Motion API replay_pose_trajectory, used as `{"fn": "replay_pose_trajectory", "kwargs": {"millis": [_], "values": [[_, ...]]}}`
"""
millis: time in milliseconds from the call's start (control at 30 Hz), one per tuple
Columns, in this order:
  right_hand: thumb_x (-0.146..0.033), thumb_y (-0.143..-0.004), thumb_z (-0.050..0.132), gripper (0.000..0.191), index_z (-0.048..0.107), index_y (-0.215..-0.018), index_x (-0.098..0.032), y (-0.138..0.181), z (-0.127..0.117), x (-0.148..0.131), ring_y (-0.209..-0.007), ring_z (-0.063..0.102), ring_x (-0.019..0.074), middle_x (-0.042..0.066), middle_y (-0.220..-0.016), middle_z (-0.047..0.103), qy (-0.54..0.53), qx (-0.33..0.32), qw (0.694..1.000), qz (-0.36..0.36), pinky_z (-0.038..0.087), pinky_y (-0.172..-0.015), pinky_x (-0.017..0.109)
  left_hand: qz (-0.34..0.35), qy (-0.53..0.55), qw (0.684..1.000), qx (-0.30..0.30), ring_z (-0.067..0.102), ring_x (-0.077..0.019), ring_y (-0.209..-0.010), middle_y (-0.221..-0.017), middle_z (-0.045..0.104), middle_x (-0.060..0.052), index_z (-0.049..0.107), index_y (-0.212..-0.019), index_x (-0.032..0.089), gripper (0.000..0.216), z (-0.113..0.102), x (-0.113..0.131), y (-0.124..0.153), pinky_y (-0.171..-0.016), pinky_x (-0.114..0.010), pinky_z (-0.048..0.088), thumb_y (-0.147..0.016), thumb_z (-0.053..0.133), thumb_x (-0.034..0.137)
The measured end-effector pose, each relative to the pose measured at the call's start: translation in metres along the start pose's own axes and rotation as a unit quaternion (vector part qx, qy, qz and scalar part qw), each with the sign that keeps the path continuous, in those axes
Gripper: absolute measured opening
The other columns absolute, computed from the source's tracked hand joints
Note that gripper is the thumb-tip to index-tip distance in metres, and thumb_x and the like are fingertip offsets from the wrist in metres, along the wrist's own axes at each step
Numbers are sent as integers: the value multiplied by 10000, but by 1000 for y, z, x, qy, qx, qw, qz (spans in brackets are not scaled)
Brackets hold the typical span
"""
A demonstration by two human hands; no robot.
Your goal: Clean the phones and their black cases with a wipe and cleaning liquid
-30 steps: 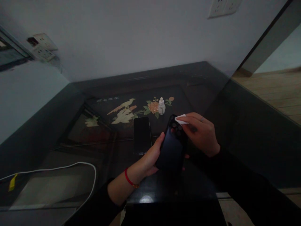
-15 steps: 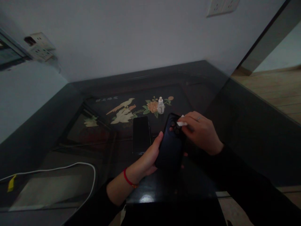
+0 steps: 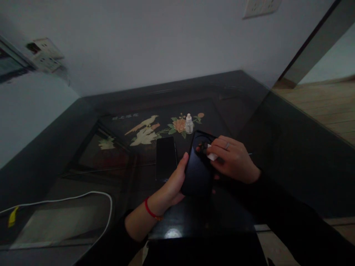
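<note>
My left hand (image 3: pixel 173 184), with a red string at the wrist, grips a dark phone (image 3: pixel 196 170) by its lower half, back side up, above the black glass table (image 3: pixel 91 147). The camera lenses face me near the phone's top. My right hand (image 3: pixel 234 160) pinches a small white wipe (image 3: pixel 212 157) and presses it on the phone's back just right of the lenses. A ring shows on one finger. Both sleeves are black.
A second dark phone (image 3: pixel 166 158) lies flat on the table left of my hands. A small clear dropper bottle (image 3: pixel 189 125) stands behind it on the painted flower and bird inlay. A white cable (image 3: pixel 83 195) loops at the left front. Wall sockets (image 3: pixel 46 55) sit at the corner.
My right hand has slid the white wipe down from the phone's top edge to beside the lenses. The phone has tilted a little to the left in my left hand.
</note>
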State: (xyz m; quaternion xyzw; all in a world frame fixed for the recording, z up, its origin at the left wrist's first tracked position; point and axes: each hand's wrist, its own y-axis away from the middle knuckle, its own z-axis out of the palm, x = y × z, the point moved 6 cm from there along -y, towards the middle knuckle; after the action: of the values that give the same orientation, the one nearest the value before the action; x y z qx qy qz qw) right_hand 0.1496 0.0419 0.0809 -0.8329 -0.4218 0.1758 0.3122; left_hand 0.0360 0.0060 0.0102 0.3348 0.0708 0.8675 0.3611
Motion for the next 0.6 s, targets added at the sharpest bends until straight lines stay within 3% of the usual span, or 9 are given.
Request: {"fn": "replay_pose_trajectory", "kwargs": {"millis": [200,433,600], "values": [[-107,-869,524,149,655,-904,-167,4,-6,18,-788,594,205,65,-833,655,19,53,993,106,481,-701,331,-24,24,999,-9,684,-288,-930,-1081,697,-130,587,-1223,179,553,1,-7,1,-741,-453,555,-911,374,582],[-89,-883,498,219,668,-1006,-151,3,-1,-1,-794,592,188,80,-877,666,-52,41,998,0,508,-715,330,-53,-7,998,-20,707,-268,-841,-959,723,-186,544,-1258,109,653,-1,-16,1,-758,-420,546,-911,319,615],[-140,-861,546,140,676,-903,-171,1,-1,-9,-784,600,187,64,-842,672,-68,24,996,-58,509,-690,332,-23,-7,1000,-4,692,-286,-917,-1026,715,-172,552,-1247,126,591,-3,-10,1,-791,-457,538,-920,354,576]]}}
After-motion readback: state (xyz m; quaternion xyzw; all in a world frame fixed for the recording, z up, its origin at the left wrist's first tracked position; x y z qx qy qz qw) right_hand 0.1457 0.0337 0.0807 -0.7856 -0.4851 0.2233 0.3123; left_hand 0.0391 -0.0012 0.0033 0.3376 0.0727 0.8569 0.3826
